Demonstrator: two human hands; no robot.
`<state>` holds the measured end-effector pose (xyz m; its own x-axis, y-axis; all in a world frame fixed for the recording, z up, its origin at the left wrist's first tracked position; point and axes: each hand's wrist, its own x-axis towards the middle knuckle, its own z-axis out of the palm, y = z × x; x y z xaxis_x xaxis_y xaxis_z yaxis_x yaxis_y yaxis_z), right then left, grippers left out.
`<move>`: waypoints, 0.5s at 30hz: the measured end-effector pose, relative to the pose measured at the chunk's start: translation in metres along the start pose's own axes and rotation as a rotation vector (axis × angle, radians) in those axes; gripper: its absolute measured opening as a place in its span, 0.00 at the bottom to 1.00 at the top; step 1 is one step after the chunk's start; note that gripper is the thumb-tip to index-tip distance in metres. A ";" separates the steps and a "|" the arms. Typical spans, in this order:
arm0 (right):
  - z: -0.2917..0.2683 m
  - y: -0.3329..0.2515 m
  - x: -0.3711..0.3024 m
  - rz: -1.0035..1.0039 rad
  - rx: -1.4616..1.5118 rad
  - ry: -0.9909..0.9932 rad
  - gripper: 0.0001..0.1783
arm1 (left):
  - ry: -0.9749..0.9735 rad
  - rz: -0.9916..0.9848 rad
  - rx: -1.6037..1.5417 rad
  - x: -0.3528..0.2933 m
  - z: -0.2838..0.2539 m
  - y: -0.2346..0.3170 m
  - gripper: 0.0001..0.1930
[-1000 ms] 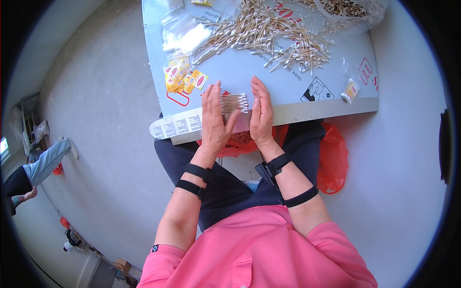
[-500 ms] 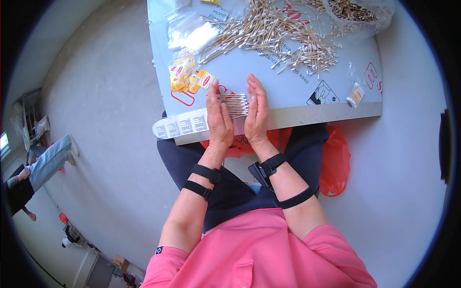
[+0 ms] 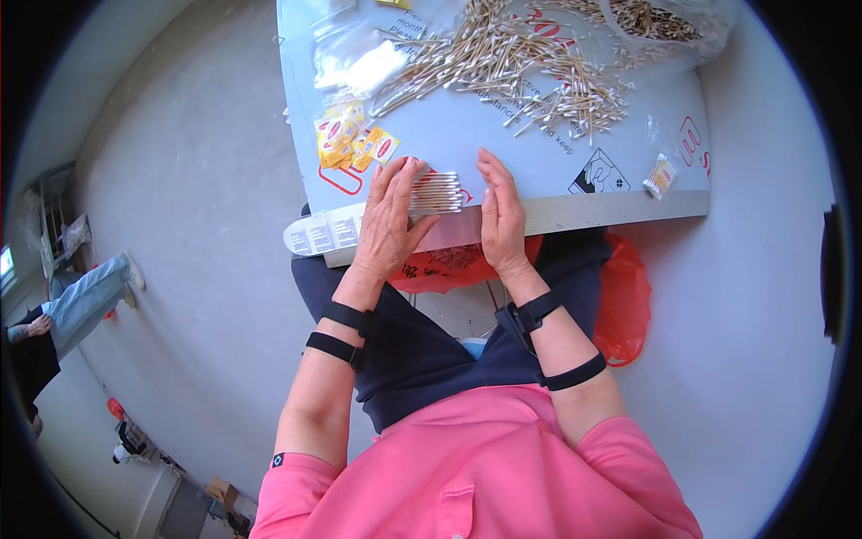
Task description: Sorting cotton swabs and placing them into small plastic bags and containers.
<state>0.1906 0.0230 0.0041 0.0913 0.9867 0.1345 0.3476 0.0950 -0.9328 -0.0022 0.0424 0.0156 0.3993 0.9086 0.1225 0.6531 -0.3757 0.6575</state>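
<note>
A small row of aligned cotton swabs [image 3: 438,192] lies flat near the table's front edge. My left hand [image 3: 386,220] is open, its fingers stretched over the row's left end and its thumb beside the near side. What its palm covers there is hidden. My right hand [image 3: 503,216] stands on edge to the right of the row, apart from it, open and holding nothing. Beyond both hands spreads a large loose heap of cotton swabs [image 3: 503,54]. Several yellow and white printed cards [image 3: 346,139] lie to the left, just past my left hand.
The pale table sheet [image 3: 431,135] has a metal front strip [image 3: 593,212]. A white label strip [image 3: 314,235] sticks out at left. Clear plastic bags [image 3: 359,63] lie far left; a bag of swabs [image 3: 660,22] far right. A small filled packet [image 3: 660,176] lies right. Red bags [image 3: 624,305] hang below.
My hands have moved apart. The left has turned palm down over the row's left end; the right has drawn away to the right, leaving the row's right end uncovered.
</note>
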 end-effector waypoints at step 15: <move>0.052 -0.011 0.009 -0.014 0.067 0.087 0.20 | 0.431 -0.275 -0.403 0.007 0.038 0.017 0.29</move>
<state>0.1389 0.0381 -0.0019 0.1684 0.9703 0.1738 0.2869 0.1205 -0.9504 0.0361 0.0352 -0.0012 -0.0963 0.9852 0.1419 0.3685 -0.0972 0.9245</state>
